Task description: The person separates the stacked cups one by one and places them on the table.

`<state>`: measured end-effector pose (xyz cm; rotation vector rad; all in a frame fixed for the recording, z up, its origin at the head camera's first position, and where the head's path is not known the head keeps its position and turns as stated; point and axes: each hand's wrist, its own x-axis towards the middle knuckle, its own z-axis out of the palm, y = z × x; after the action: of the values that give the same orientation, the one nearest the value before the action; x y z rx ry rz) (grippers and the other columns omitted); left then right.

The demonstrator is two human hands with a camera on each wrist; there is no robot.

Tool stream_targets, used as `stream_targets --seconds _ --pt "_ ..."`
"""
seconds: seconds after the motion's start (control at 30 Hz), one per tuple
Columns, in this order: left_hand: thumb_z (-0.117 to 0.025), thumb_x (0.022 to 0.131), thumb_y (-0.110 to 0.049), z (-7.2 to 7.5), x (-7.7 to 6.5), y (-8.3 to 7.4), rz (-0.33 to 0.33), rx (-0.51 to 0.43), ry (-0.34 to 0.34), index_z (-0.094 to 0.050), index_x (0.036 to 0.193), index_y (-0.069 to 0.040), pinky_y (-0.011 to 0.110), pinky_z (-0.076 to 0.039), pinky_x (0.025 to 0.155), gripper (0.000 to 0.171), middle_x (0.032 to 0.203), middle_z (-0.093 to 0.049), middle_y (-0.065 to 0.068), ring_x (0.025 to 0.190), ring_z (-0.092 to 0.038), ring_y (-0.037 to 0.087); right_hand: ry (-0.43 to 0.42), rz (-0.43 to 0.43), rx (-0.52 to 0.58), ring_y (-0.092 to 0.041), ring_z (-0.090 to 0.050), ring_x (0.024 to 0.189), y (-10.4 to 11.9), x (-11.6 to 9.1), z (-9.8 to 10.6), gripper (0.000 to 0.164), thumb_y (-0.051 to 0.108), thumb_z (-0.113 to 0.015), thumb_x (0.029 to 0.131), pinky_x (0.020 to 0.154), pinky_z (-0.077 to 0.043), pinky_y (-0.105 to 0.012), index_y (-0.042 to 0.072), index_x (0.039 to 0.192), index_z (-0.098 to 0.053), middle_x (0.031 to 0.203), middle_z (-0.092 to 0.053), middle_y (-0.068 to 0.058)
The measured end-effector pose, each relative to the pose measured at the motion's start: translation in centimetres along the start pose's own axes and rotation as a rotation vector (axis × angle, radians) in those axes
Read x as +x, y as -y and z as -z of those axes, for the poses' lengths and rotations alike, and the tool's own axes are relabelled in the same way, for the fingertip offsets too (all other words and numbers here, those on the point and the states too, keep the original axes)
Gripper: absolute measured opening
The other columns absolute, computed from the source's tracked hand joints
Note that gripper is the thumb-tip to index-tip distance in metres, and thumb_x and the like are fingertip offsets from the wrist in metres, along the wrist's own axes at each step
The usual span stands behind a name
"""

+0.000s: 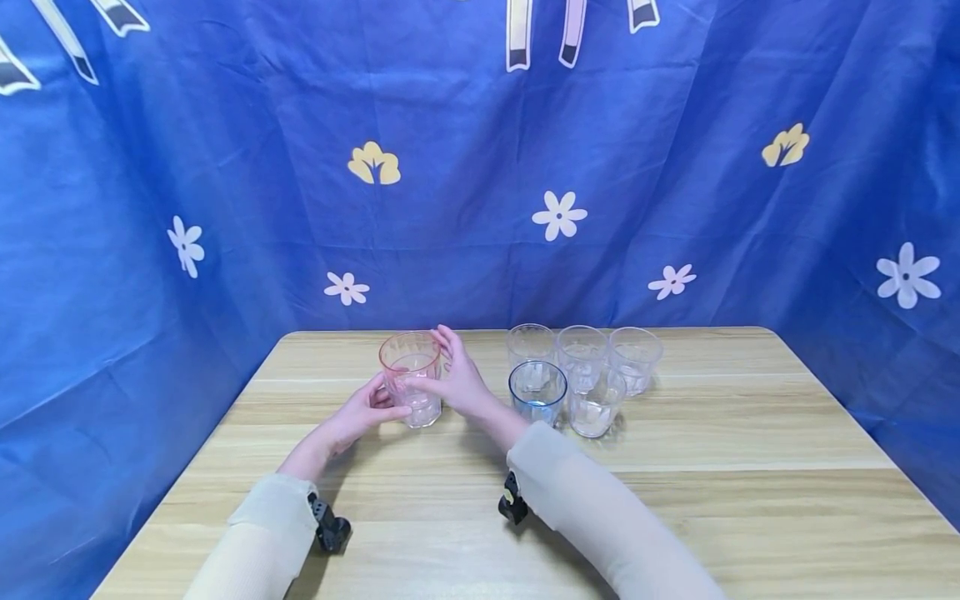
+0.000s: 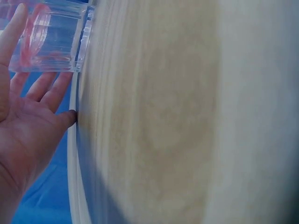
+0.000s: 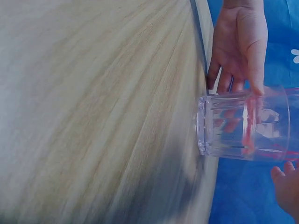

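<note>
A glass with a pink-red rim (image 1: 401, 357) sits nested inside a clear glass (image 1: 424, 412), which stands upright near the table's back edge, left of centre. My left hand (image 1: 362, 417) holds the clear glass low on its left side, thumb in front and fingers behind. From the right, my right hand (image 1: 467, 385) grips the pink-rimmed glass near its top, thumb across the front and fingers behind the rim. In the right wrist view, the pink base shows through the clear wall (image 3: 226, 126); only a few right fingertips (image 3: 279, 175) appear there.
Right of the hands stands a group of glasses: a blue-rimmed glass (image 1: 537, 392) in front, a clear glass (image 1: 596, 404) beside it, and three clear ones behind. My right forearm (image 1: 577, 483) passes close to the blue-rimmed one. A blue curtain (image 1: 465, 250) hangs behind the wooden table (image 1: 712, 467).
</note>
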<state>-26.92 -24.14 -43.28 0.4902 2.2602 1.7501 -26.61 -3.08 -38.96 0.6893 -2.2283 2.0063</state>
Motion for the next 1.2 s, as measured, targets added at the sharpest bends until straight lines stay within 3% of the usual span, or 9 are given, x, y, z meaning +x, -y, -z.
stream_targets --seconds 0.27,0.57,0.9,1.2 --pt "-0.068 0.090 -0.005 0.0 0.1 -0.1 -0.005 -0.005 0.009 -0.025 0.149 0.000 0.045 -0.037 0.107 0.073 0.139 -0.045 0.031 0.129 -0.042 0.042 -0.029 0.017 -0.041 -0.024 -0.039 0.135 -1.0 0.5 -0.3 0.087 0.008 -0.082 0.078 0.113 -0.029 -0.039 0.001 0.147 -0.030 0.148 -0.042 -0.012" --pt "-0.068 0.090 -0.006 0.0 0.1 -0.1 -0.012 0.000 0.007 -0.024 0.148 0.003 0.041 -0.039 0.106 0.073 0.138 -0.046 0.031 0.129 -0.043 0.041 -0.026 0.028 -0.014 -0.028 -0.042 0.133 -0.8 0.6 -0.5 0.082 0.002 -0.079 0.079 0.112 -0.030 -0.040 -0.003 0.146 -0.032 0.146 -0.044 -0.016" --pt "-0.068 0.090 -0.006 0.1 0.0 -0.1 -0.013 0.002 0.002 -0.022 0.150 0.002 0.046 -0.036 0.108 0.076 0.140 -0.043 0.033 0.131 -0.040 0.043 -0.019 0.042 0.010 -0.040 -0.041 0.131 2.9 -0.8 -0.2 0.073 -0.006 -0.075 0.080 0.111 -0.031 -0.046 -0.013 0.140 -0.034 0.140 -0.044 -0.029" --pt "-0.070 0.089 -0.009 0.2 0.1 0.1 0.012 0.022 -0.006 -0.021 0.151 0.001 0.049 -0.033 0.109 0.080 0.141 -0.042 0.032 0.132 -0.039 0.043 -0.052 0.021 -0.008 -0.030 -0.043 0.132 -0.7 0.6 -0.6 0.079 0.001 -0.079 0.079 0.112 -0.031 -0.038 -0.003 0.144 -0.035 0.143 -0.047 -0.018"
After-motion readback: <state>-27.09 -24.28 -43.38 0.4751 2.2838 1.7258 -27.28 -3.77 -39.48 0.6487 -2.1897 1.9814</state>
